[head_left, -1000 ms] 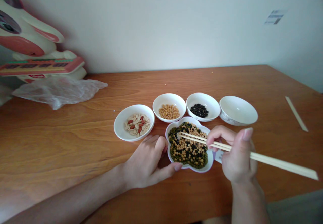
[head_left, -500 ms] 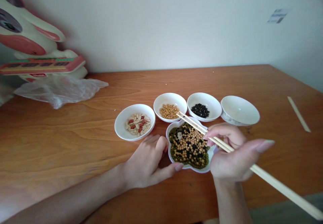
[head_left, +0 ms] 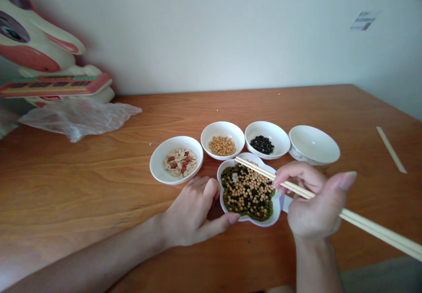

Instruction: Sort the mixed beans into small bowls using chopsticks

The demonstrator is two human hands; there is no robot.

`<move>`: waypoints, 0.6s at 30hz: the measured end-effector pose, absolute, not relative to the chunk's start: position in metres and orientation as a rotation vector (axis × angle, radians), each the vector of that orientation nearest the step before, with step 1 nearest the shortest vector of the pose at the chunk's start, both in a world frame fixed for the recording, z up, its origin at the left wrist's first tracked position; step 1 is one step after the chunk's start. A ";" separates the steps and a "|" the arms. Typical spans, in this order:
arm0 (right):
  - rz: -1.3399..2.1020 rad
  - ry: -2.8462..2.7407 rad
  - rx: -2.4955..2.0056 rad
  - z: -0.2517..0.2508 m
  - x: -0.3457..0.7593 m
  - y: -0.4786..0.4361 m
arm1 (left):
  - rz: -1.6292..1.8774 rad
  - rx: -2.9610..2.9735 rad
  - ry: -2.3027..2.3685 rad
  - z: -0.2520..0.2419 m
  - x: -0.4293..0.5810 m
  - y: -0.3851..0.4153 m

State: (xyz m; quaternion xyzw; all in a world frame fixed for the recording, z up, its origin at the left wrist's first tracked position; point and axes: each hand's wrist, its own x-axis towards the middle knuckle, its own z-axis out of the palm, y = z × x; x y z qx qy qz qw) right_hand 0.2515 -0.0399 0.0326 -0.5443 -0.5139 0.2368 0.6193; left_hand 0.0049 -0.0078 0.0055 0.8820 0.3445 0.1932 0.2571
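My right hand point(head_left: 316, 200) holds a pair of wooden chopsticks point(head_left: 295, 188) slanting up to the left. Their tips lie close together over the upper left rim of a white, flower-shaped dish point(head_left: 276, 217); I see no bean between them. Green, black and tan beans point(head_left: 247, 192) are mixed in that dish. At its left side, my left hand point(head_left: 198, 209) steadies it, fingers curled against the wall and thumb at the front rim. Behind stand a bowl of soybeans point(head_left: 222, 145) and a bowl of black beans point(head_left: 262, 144). A bowl of peanuts point(head_left: 180, 162) is left of them.
A white bowl with nothing visible inside point(head_left: 314, 145) ends the row at right. Farther right lies a pale flat strip point(head_left: 391, 149) on the wooden table point(head_left: 165, 112). A clear plastic bag point(head_left: 79, 117) and a cow-shaped toy keyboard point(head_left: 56, 84) occupy the back left, near the wall.
My right hand has shifted right, and the chopstick tips have come down from the soybean bowl's edge to the dish's upper rim. My left hand and the bowls stay put.
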 end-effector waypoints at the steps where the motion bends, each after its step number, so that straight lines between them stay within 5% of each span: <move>1: 0.571 -1.214 -1.246 0.033 0.255 -0.041 | 0.524 2.394 0.935 0.005 0.005 -0.008; 18: 0.783 -1.434 -1.316 0.020 0.267 -0.046 | 0.538 2.390 0.925 0.006 0.005 -0.008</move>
